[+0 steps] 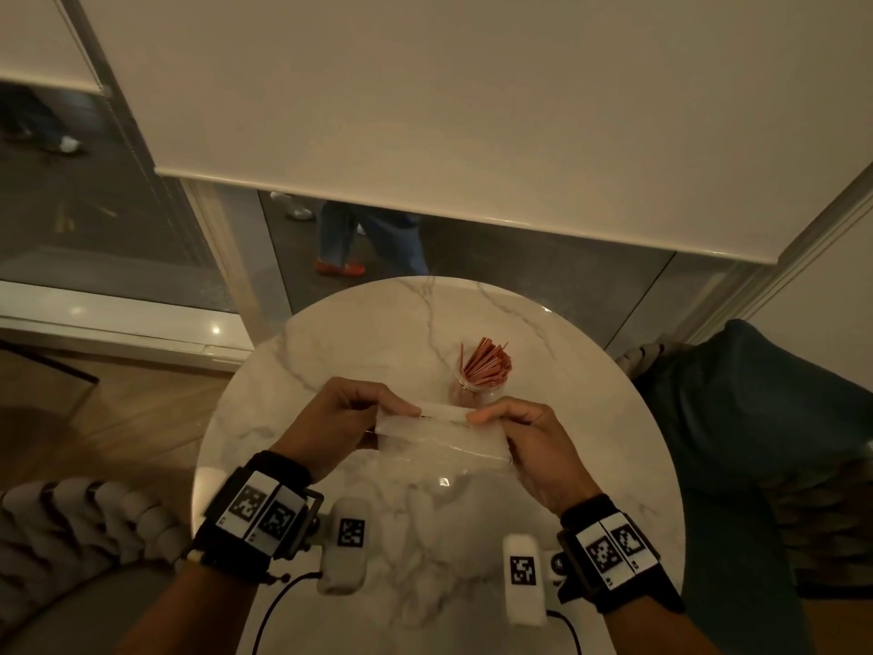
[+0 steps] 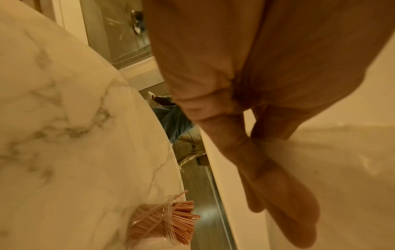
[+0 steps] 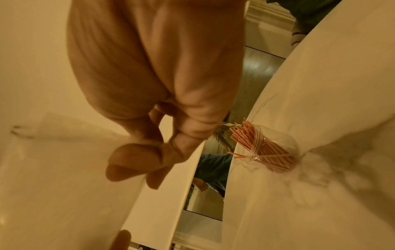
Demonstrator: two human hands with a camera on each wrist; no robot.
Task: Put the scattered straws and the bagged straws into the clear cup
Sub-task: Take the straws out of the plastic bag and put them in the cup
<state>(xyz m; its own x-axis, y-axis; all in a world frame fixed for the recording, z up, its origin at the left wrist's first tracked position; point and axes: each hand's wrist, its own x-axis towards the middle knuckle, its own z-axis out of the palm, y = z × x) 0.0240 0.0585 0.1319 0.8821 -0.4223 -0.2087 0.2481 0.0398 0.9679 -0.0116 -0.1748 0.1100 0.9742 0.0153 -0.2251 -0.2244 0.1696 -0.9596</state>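
A clear cup point(image 1: 477, 385) full of orange straws point(image 1: 486, 364) stands upright on the round marble table point(image 1: 359, 333), just beyond my hands. The same cup point(image 2: 162, 221) point(image 3: 271, 152) shows in both wrist views. Between my hands hangs a clear plastic bag point(image 1: 444, 442), which looks empty. My left hand point(image 1: 378, 411) pinches its top left edge. My right hand point(image 1: 491, 418) pinches the top right edge. In the wrist views the bag point(image 2: 342, 169) point(image 3: 42, 169) is a pale blur behind the curled fingers point(image 2: 278, 186) point(image 3: 136, 159).
A dark green upholstered seat point(image 1: 737, 418) stands right of the table, a knitted grey cushion point(image 1: 80, 527) at lower left. Beyond the table is a glass wall under a white blind point(image 1: 472, 134); a person's legs in jeans point(image 1: 368, 238) are behind it.
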